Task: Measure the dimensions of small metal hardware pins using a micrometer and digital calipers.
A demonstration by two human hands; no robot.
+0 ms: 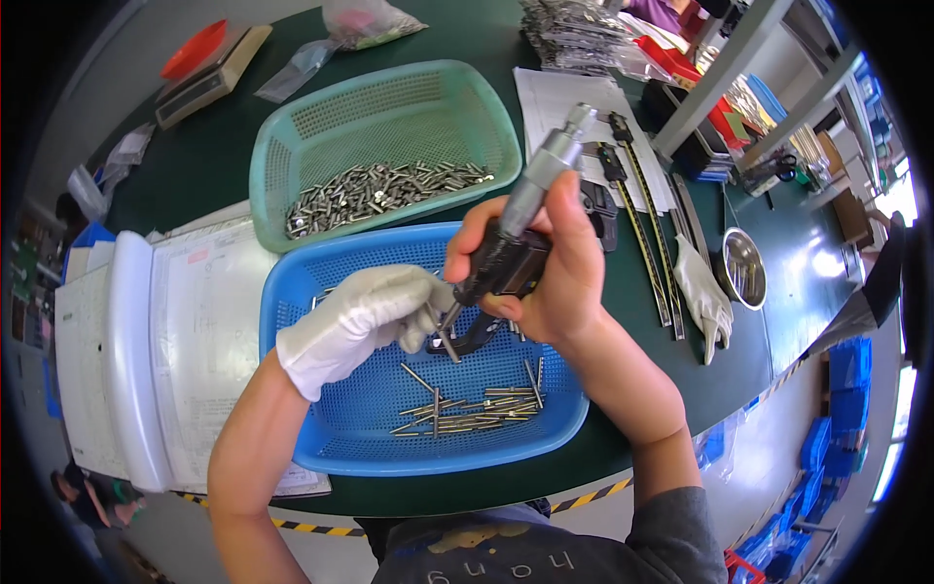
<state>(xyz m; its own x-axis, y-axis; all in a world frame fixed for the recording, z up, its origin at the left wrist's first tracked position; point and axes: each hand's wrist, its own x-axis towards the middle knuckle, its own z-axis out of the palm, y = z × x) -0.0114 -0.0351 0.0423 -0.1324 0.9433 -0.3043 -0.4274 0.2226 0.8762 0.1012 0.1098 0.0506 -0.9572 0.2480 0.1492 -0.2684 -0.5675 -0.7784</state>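
Observation:
My left hand [360, 316], in a white glove, is closed on a slim metal pin [446, 343] at its fingertips. My bare right hand [569, 268] grips a digital micrometer [530, 200], tilted with its silver thimble pointing up and away. The pin is at the micrometer's jaws; whether they touch it I cannot tell. Both hands are above a blue perforated basket [336, 443], where several long metal pins [477, 417] lie loose. Behind it, a green basket [389, 102] holds a heap of shorter metal pins [375, 200].
To the right lie calipers [637, 229], an empty-looking white glove [702, 297] and a steel bowl [744, 265]. Printed papers in a binder [199, 341] are at the left. A scale with a red pan [195, 49] stands far left. Stacked bags [574, 34] and metal uprights [725, 78] are at the back right.

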